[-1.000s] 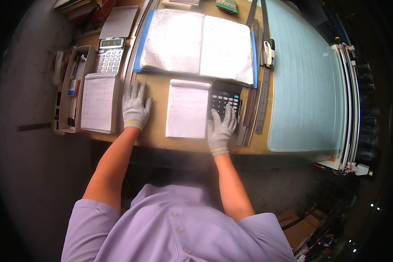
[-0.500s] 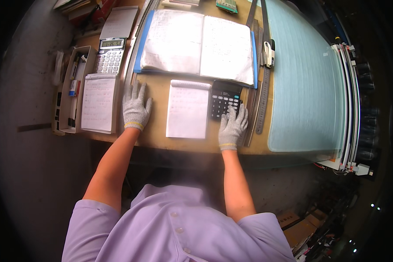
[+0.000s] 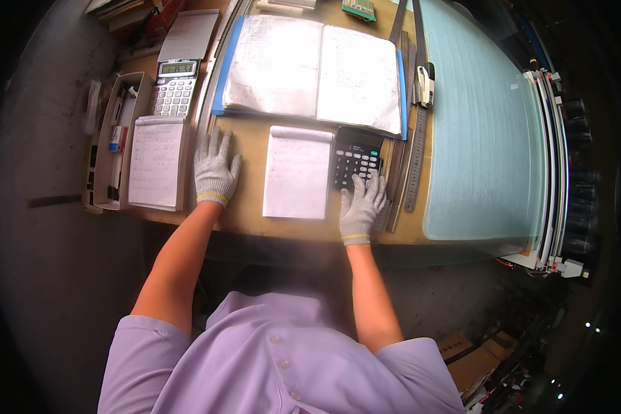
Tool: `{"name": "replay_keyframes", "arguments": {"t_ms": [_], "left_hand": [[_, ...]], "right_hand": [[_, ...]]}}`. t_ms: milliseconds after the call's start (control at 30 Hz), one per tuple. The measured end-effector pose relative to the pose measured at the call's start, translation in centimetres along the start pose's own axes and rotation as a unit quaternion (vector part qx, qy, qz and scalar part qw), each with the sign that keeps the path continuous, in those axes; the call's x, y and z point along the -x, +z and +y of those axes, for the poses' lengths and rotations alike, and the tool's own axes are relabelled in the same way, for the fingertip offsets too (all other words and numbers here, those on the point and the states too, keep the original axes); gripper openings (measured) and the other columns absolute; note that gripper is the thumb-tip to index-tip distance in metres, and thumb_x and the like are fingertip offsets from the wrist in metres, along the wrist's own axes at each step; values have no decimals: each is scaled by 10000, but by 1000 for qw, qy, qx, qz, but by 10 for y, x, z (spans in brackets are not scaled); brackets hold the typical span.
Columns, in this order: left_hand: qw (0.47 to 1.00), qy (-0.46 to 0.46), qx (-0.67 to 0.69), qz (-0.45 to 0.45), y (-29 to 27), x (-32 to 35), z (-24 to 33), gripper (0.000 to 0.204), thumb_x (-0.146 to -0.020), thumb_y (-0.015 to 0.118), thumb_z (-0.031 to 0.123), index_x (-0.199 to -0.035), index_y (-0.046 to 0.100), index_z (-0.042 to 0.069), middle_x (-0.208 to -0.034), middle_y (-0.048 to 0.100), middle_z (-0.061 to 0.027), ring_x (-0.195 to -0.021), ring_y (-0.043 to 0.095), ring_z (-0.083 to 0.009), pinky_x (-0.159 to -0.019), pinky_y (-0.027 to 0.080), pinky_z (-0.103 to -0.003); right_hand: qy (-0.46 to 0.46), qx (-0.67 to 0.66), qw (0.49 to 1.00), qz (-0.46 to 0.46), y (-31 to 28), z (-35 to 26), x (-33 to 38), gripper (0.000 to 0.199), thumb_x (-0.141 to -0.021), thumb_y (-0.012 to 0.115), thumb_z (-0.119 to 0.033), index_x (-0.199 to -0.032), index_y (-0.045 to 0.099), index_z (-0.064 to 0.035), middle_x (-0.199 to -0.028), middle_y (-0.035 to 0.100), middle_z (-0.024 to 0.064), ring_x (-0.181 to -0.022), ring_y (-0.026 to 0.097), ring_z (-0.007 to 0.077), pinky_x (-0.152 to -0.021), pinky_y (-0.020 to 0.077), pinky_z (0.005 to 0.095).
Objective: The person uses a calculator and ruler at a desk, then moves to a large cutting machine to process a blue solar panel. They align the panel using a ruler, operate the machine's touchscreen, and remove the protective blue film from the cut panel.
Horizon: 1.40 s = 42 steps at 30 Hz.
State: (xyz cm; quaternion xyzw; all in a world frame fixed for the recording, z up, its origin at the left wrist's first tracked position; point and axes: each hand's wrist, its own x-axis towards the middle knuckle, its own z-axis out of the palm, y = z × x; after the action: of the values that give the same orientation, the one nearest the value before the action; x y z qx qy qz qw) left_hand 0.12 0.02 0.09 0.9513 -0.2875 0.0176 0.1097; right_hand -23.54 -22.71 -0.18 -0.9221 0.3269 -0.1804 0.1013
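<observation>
My left hand (image 3: 216,169), in a grey knit glove, lies flat on the tan tabletop with its fingers stretched out, holding nothing. My right hand (image 3: 362,209), gloved the same way, rests at the lower edge of a black calculator (image 3: 354,159). Its fingers are spread, and the fingertips cover some of the lower keys. Left of that calculator lies a white notepad (image 3: 297,172) with faint writing. Beyond both, an open ring of written pages in a blue folder (image 3: 276,65) lies spread across the table.
On the left are a silver calculator (image 3: 174,93), a written pad (image 3: 156,162) and an open box (image 3: 102,186) with pens. To the right lie metal rulers (image 3: 415,162), a utility knife (image 3: 426,86) and a pale blue mat (image 3: 483,138). A green-edged device (image 3: 358,9) sits at the back.
My right hand has drawn back slightly toward me and to the left, uncovering more calculator keys. My left hand has stayed in place.
</observation>
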Motion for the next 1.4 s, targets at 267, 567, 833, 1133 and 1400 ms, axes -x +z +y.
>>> {"name": "replay_keyframes", "arguments": {"t_ms": [267, 567, 833, 1133, 1400], "left_hand": [[1000, 3, 6, 4, 5, 0, -1, 603, -948, 611, 316, -1502, 451, 142, -1598, 359, -134, -1450, 347, -375, -1181, 298, -495], [1000, 10, 11, 14, 0, 0, 0, 605, -934, 626, 313, -1486, 465, 125, -1583, 376, -153, -1442, 358, -375, -1174, 299, -502], [999, 16, 29, 35, 4, -1, -5, 604, -904, 639, 314, -1450, 494, 102, -1548, 408, -179, -1380, 413, -424, -1145, 322, -527], [999, 10, 41, 21, 1, 0, -6, 606, -902, 638, 316, -1451, 494, 103, -1562, 389, -175, -1398, 395, -425, -1150, 318, -528], [999, 5, 32, 10, 0, -1, -5, 612, -914, 629, 324, -1468, 474, 113, -1571, 380, -165, -1411, 379, -416, -1159, 305, -530]], "right_hand": [[-12, 10, 999, 38, -6, 23, 11, 425, -898, 645, -251, -1283, 596, -79, -1523, 407, 176, -1418, 355, 396, -1146, 283, 557], [22, -4, 999, 44, 8, 25, 20, 589, -899, 653, -204, -1431, 459, -43, -1514, 407, 207, -1400, 382, 402, -1149, 293, 533], [44, -1, 998, 46, 7, 20, 17, 593, -907, 637, -240, -1436, 446, -52, -1499, 403, 225, -1390, 379, 419, -1152, 292, 541], [46, 11, 998, 38, 6, 18, 17, 592, -922, 627, -244, -1445, 441, -41, -1508, 399, 220, -1391, 382, 412, -1148, 301, 528], [52, 6, 998, 30, 5, 19, 17, 621, -915, 622, -259, -1456, 417, -33, -1504, 396, 226, -1368, 392, 430, -1146, 290, 543]]}}
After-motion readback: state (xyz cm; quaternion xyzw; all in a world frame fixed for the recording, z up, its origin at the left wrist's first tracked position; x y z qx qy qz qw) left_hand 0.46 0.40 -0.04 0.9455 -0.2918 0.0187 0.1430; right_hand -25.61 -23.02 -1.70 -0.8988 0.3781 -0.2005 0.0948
